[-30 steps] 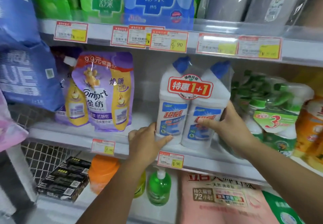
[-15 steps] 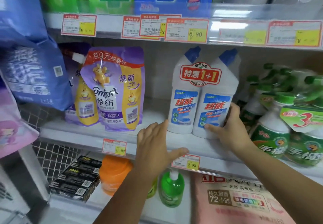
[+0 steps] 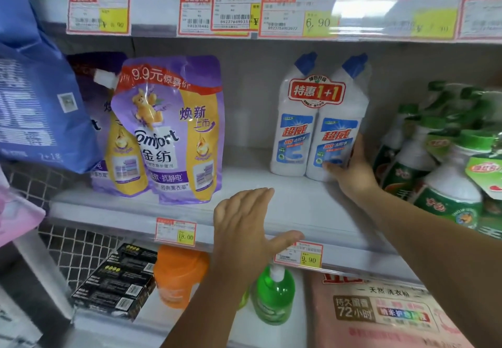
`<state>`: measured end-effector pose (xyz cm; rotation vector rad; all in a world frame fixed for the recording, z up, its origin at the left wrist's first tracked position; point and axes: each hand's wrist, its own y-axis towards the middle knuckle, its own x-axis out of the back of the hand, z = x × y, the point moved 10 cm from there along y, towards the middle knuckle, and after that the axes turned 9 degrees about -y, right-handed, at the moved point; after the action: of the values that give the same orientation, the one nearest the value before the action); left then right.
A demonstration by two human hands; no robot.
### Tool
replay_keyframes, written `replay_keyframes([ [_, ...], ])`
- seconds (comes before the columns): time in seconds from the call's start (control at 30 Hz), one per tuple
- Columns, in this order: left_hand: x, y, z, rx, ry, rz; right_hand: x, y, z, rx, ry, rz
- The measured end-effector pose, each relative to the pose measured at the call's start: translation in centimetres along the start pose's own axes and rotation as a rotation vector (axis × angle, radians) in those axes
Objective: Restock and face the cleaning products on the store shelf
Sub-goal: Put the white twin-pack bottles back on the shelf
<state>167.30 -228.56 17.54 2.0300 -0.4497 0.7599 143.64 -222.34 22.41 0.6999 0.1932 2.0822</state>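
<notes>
While upright on the shelf [image 3: 298, 206], bottle twin-pack [image 3: 317, 119] in clasp of right hand [image 3: 350, 169]; left hand [image 3: 244, 228] flat, empty.

Glossy plastic wrap binds the twin bottles [image 3: 317, 127]; purple pouch [image 3: 173, 130] shiny film.

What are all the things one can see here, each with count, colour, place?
toilet cleaner twin pack: one, white with blue caps, middle shelf, right of centre
Comfort softener pouches: at least two, purple and yellow, middle shelf left
spray bottles: several, white and green, middle shelf far right
blue bag: one, blue, far left
price tags: several, red and yellow, shelf edges
black boxes: stack, black, lower shelf left
orange bottle: one, orange, lower shelf
pump bottle: one, green, lower shelf centre
laundry bag: one, pink, lower shelf right
left grip: open, flat, before middle shelf edge
right grip: holds twin pack's right bottle
</notes>
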Motion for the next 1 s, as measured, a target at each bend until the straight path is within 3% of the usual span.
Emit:
replay_keyframes([
  [0.37, 0.0, -0.1, 0.0, -0.012, -0.007, -0.015, -1.4, 3.8, -3.3, -0.051, 0.061, -0.019],
  [0.63, 0.6, -0.8, -0.7, 0.027, -0.018, 0.008, -1.1, -1.3, -1.1, -0.286, -0.097, 0.04],
  [0.77, 1.4, -4.5, -4.9, -0.068, -0.085, 0.063, 2.8, -9.8, 3.7, -0.078, -0.212, 0.202],
  [0.87, 0.5, -11.2, -8.8, -0.117, -0.17, 0.208, 7.5, -17.5, 4.4, 0.018, -0.146, 0.242],
  [1.0, -4.4, -23.6, -11.8, 0.071, -0.282, 0.73, 12.4, -26.8, -1.5, -0.131, -0.201, 0.264],
])
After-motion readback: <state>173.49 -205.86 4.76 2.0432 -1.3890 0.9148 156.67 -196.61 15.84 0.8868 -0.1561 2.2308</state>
